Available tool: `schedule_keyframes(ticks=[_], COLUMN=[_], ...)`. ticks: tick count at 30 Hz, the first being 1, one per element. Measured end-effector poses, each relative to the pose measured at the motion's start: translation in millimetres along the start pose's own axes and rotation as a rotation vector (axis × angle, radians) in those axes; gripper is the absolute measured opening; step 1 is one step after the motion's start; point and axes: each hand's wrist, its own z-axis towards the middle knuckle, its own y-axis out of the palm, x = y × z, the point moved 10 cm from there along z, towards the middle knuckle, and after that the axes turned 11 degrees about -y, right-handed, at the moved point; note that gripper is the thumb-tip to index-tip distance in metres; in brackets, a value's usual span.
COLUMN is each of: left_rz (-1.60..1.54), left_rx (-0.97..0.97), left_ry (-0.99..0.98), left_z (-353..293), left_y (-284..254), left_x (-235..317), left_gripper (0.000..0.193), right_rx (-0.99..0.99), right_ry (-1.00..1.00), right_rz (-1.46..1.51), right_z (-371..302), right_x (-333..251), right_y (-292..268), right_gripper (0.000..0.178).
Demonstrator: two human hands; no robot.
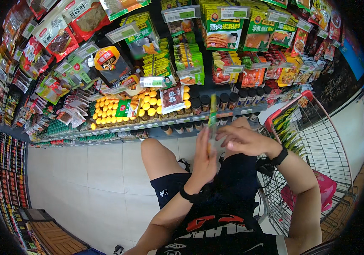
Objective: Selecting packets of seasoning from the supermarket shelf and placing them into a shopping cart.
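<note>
Packet [212,115] is clamped edge-on in left hand [204,157], projecting forward | right hand [242,139] alongside, contact cannot be told | jars [233,100] behind partly hidden | cart [318,140] at right

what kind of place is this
Most likely a supermarket or grocery store, at a seasonings shelf: rows of hanging food packets with price tags, many yellow-capped jars lined up below, and a wire shopping cart at the right.

I see a slim green-and-yellow packet [213,114], slightly blurred, standing nearly upright and showing mostly its thin edge, lower part in the left hand [205,154], top end sticking out above.
</note>
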Motion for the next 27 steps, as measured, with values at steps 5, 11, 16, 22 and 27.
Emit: schedule_keyframes(ticks=[5,11,16,22,27], left_rz=[0.744,-0.070,-0.020,-0.048,-0.173], left_rx=[0.080,0.059,-0.074,0.070,0.134], left_ry=[0.294,0.220,-0.128,0.002,-0.002], left_z=[0,14,20,12,9], left_y=[35,-2,-2,-11,-5], left_x=[46,35,-3,6,-11], left_gripper=[0.087,0.081,0.036,0.019,0.025], right_rx=[0.048,0.119,0.010,-0.049,-0.029], right_ry=[-0.028,-0.016,-0.132,0.025,-0.091], right_rz=[-0.147,-0.329,-0.124,-0.449,-0.197], right_z=[1,-7,1,0,-6], right_x=[24,41,25,30,35], right_y=[-11,-35,-20,-23,-16], right_gripper=[0.038,0.034,0.032,0.043,0.032])
